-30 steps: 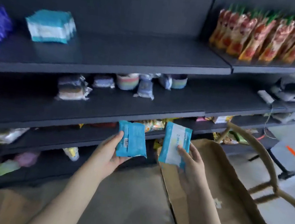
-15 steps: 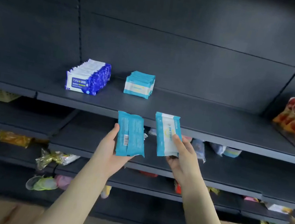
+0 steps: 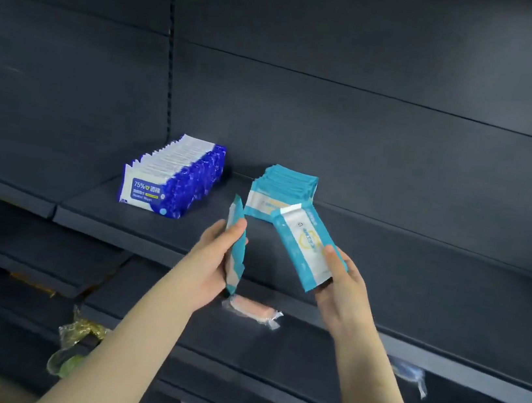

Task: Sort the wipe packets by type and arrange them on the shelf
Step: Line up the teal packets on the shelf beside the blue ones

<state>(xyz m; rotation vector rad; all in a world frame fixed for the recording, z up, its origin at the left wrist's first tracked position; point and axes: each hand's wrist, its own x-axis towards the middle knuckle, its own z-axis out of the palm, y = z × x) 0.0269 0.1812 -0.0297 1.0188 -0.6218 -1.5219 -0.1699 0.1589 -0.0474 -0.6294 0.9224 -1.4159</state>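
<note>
Two teal wipe packets are in the air just in front of the top shelf (image 3: pixel 419 270). The left packet (image 3: pixel 236 255) is turned edge-on to the camera and stands nearly upright. The right packet (image 3: pixel 303 244) shows its white printed face and leans with its top end toward the left. The left hand (image 3: pixel 213 262) grips its packet with the thumb across the near edge and the fingers curled behind. The right hand (image 3: pixel 346 291) pinches its packet low on the right side, thumb on the face, so most of the packet stays free above the grip.

Both packets match the teal row (image 3: pixel 282 186) that stands on the shelf right behind them, and the tilted top of the right packet overlaps the front of that row in this view. The packets in the row stand on edge, one behind another, with the faces forward. Holding each new packet by its lower end probably lets the person set it down at the front of the row without knocking the others.

To the left of the teal row, with a clear gap between, stands the longer blue row (image 3: pixel 175 181) marked 75%, which keeps the two types apart. A pink wrapped item (image 3: pixel 252 311) lies on the lower shelf beneath the hands, and crinkly bags (image 3: pixel 77 342) sit lower left.
</note>
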